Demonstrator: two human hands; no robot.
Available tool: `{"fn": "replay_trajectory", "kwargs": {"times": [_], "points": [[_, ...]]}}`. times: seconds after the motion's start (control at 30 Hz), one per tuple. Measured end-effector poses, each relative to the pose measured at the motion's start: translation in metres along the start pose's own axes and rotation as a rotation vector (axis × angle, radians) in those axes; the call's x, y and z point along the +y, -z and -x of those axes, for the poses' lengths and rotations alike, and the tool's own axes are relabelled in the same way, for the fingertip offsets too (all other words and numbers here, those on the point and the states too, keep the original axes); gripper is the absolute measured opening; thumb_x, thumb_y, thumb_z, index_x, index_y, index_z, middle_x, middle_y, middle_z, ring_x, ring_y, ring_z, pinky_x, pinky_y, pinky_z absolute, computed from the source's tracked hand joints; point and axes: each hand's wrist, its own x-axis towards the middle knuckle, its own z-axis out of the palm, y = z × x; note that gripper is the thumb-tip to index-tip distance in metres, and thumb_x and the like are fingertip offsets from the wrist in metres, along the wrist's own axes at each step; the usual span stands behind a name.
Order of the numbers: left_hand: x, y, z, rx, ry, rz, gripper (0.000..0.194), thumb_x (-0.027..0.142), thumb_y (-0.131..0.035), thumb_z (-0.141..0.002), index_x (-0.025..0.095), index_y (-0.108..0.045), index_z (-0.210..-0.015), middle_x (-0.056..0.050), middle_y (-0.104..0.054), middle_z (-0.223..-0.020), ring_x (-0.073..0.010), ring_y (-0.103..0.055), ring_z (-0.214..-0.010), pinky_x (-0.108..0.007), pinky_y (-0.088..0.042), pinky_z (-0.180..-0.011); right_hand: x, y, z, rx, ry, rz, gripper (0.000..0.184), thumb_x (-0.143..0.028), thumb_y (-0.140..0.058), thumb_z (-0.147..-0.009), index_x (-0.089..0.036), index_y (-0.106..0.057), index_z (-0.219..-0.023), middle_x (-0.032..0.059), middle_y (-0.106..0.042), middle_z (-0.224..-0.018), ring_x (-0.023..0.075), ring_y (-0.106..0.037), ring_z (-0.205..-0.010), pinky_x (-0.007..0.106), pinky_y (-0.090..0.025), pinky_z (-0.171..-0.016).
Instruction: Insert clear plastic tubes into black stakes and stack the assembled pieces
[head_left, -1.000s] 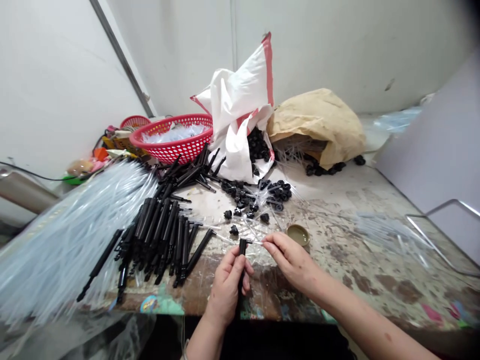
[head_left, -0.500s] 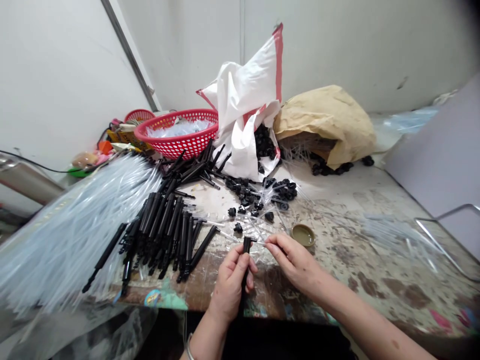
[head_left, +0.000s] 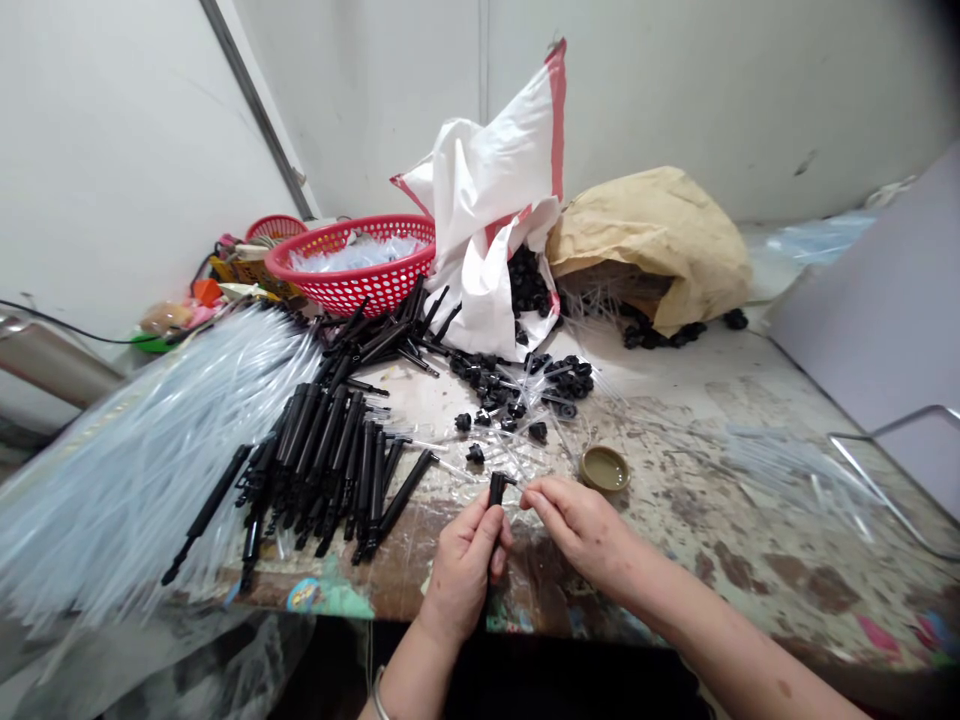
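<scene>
My left hand (head_left: 469,550) is closed around a black plastic tube (head_left: 496,490), held upright with its short side spout pointing right. Close to that spout, the thumb and forefinger of my right hand (head_left: 574,515) pinch together over a thin clear tube, which the fingers now almost wholly hide. I cannot tell whether the clear tube sits inside the spout. Left of my hands lies a pile of similar black tubes (head_left: 322,450). Just beyond them are loose black caps (head_left: 475,454), and a small round dish (head_left: 604,469) of liquid stands beside my right hand.
Long clear tubes (head_left: 180,440) cover the table's left side. Behind are a red basket (head_left: 352,290), a white sack (head_left: 499,180) spilling black caps, and a brown paper bag (head_left: 652,240). A bent metal rod (head_left: 862,470) and more clear tubes (head_left: 795,460) lie right.
My right fingers have moved slightly left, closer to the spout. The length of clear tube that showed between them and the spout is now mostly hidden. My left hand keeps its hold.
</scene>
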Motion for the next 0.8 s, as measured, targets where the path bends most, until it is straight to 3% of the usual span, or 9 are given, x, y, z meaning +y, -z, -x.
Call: {"fn": "replay_trajectory", "kwargs": {"times": [0.37, 0.6, 0.7, 0.8], "points": [[-0.003, 0.0, -0.004, -0.062, 0.052, 0.011, 0.027, 0.043, -0.053, -0.082, 0.017, -0.051, -0.077, 0.007, -0.044, -0.06, -0.0027, -0.029, -0.038, -0.018, -0.021, -0.036, 0.002, 0.001, -0.009, -0.019, 0.043, 0.18, 0.027, -0.023, -0.034, -0.089, -0.02, -0.049, -0.067, 0.0031, -0.056, -0.065, 0.0152, -0.052, -0.061, 0.026, -0.041, -0.059], [-0.005, -0.001, -0.002, -0.027, 0.01, -0.058, 0.032, 0.047, -0.048, -0.083, 0.016, -0.051, -0.074, 0.009, -0.037, -0.05, -0.0036, -0.028, -0.035, -0.017, -0.022, -0.036, 0.001, -0.005, -0.011, -0.024, -0.013, 0.034, 0.031, -0.028, -0.029, -0.09, -0.019, -0.053, -0.072, 0.0047, -0.061, -0.067, 0.0173, -0.058, -0.065, 0.029, -0.046, -0.062], [-0.006, -0.002, 0.003, -0.006, -0.052, -0.131, 0.031, 0.045, -0.046, -0.085, 0.015, -0.055, -0.09, 0.006, -0.046, -0.06, -0.0036, -0.033, -0.038, -0.018, -0.026, -0.038, 0.004, -0.007, -0.006, 0.039, -0.048, -0.042, 0.033, -0.035, -0.029, -0.09, -0.019, -0.057, -0.084, 0.0074, -0.065, -0.081, 0.0195, -0.062, -0.078, 0.032, -0.05, -0.072], [0.001, 0.002, 0.008, 0.117, -0.165, -0.262, 0.035, 0.044, -0.043, -0.086, 0.014, -0.058, -0.097, 0.003, -0.052, -0.065, -0.0054, -0.04, -0.042, -0.019, -0.032, -0.041, 0.007, -0.004, 0.006, 0.143, -0.093, -0.068, 0.037, -0.042, -0.034, -0.089, -0.019, -0.055, -0.108, 0.0102, -0.062, -0.108, 0.0213, -0.058, -0.102, 0.034, -0.048, -0.088]]}}
